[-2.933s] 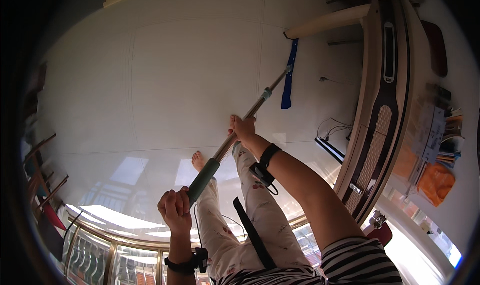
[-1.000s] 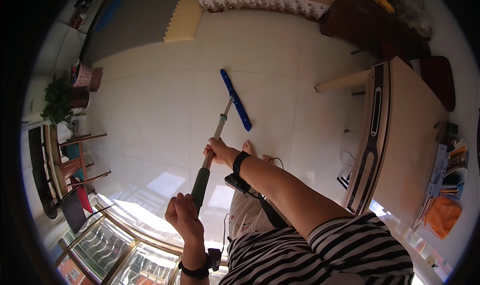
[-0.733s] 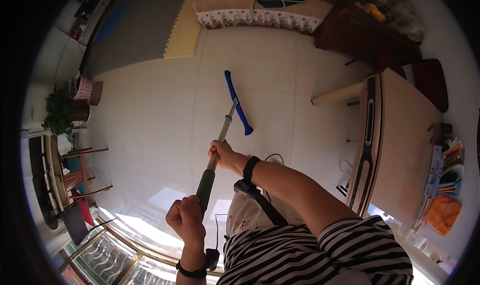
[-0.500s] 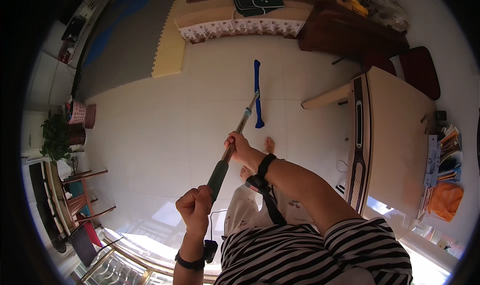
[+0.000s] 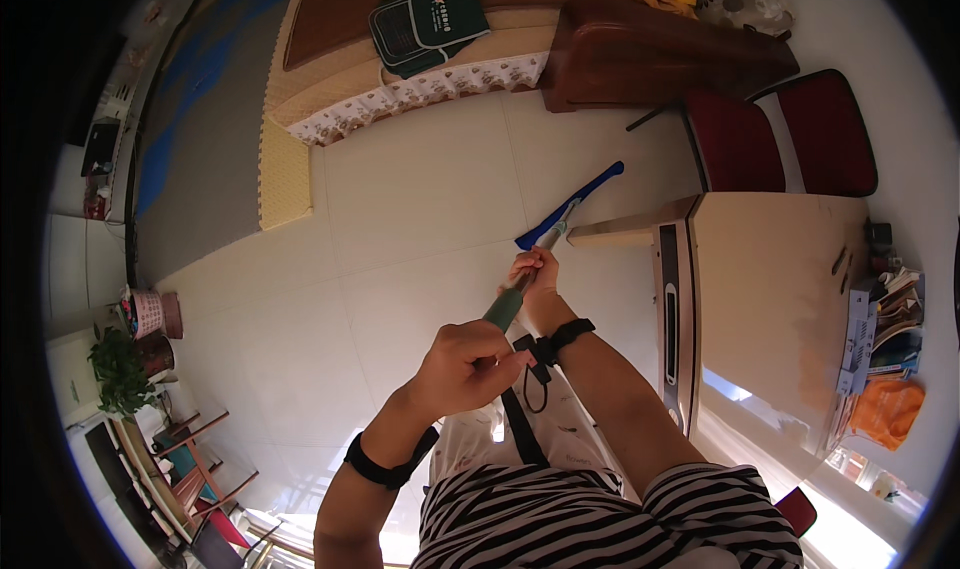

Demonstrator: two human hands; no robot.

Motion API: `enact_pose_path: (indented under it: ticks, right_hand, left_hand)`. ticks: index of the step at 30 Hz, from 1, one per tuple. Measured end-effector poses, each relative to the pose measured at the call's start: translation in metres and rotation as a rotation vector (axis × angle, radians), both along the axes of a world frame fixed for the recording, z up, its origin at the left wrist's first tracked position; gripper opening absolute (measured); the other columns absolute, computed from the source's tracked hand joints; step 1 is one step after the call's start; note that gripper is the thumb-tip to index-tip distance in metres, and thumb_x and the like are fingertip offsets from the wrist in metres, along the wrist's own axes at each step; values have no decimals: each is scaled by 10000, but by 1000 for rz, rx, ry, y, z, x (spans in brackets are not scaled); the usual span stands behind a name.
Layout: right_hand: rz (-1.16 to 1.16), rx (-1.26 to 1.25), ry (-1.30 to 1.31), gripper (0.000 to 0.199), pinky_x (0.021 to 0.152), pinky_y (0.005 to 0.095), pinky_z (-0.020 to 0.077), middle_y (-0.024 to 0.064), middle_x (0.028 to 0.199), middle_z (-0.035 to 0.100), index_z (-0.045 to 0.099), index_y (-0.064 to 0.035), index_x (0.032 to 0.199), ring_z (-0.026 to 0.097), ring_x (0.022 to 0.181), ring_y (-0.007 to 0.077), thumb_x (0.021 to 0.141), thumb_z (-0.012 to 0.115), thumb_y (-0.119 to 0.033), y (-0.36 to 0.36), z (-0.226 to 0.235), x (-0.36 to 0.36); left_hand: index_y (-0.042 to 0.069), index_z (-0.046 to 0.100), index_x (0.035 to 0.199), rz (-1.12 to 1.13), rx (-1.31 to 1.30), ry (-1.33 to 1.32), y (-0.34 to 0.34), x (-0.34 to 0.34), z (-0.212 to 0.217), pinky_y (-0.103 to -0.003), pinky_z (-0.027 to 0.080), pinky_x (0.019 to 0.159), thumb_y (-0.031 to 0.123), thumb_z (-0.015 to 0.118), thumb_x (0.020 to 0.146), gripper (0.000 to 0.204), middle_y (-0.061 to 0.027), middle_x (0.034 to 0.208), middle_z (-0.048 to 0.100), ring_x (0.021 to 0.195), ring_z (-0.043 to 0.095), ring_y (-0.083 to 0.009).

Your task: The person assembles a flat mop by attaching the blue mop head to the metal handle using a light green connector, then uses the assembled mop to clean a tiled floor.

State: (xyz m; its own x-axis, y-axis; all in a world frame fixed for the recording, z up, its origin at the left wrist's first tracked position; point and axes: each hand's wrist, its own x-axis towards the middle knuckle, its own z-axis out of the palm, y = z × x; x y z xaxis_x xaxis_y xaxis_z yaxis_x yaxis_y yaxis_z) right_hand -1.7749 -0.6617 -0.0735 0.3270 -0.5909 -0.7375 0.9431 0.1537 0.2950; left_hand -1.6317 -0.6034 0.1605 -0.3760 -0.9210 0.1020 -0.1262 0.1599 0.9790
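A flat mop [image 5: 504, 310] with a blue head [image 5: 590, 191] reaches out ahead of me, its head lying slantwise on the pale tiled floor beside the table. My left hand [image 5: 466, 367] is closed round the top end of the green grip, close to my body. Farther along, my right hand [image 5: 534, 274] wraps the metal part of the pole. Both wrists carry black bands. Most of the pole between hand and head is foreshortened.
To the right stands a light wood table [image 5: 780, 299], with a dark red chair [image 5: 738, 144] behind it. A wooden sofa with a green bag [image 5: 432, 27] lies across the far side. Potted greenery [image 5: 122, 371] and a wooden chair [image 5: 190, 459] are at left.
The mop head has swung right and turned slantwise toward the table. Both hands have moved right with the pole, and my view has shifted too.
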Motion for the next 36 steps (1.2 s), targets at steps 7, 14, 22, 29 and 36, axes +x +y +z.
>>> enact_pose_path:
  ticks: [7,14,22,29,36]
  right_hand:
    - [-88,145,267,226,434,226,417,-5,487,378,356,-106,624,408,440,109,836,430,-128,-59,-52,-62]
    - [243,262,311,160,443,243,418,10,505,371,358,-92,680,407,441,132,812,448,-80,-91,-51,-27]
    - [479,250,233,144,468,340,420,72,589,367,316,-42,820,389,490,182,814,452,-89,-113,-21,98]
    - [324,198,128,175,432,230,398,-2,499,350,376,-83,642,374,434,113,783,477,-62,-137,2,116]
    - [-121,182,12,182,426,213,420,-11,488,380,393,-85,631,384,415,93,776,501,-58,-199,-8,66]
  left_hand:
    - [14,463,533,-67,204,0,-91,-46,-34,-226,269,354,50,592,760,263,-19,413,442,345,376,-75]
    - [17,432,514,259,247,-173,-95,-15,-36,-223,223,350,42,613,730,283,0,407,334,370,292,-48]
    - [12,428,515,482,231,-97,-95,60,-1,-197,243,379,-46,581,692,241,-13,497,465,391,339,-48]
    - [53,391,451,106,-13,-10,-151,91,10,-254,354,384,-72,605,551,267,-46,405,372,363,413,-182]
    - [66,435,487,-54,-120,-17,-240,77,-12,-315,485,548,-44,628,575,239,-17,405,377,358,402,-157]
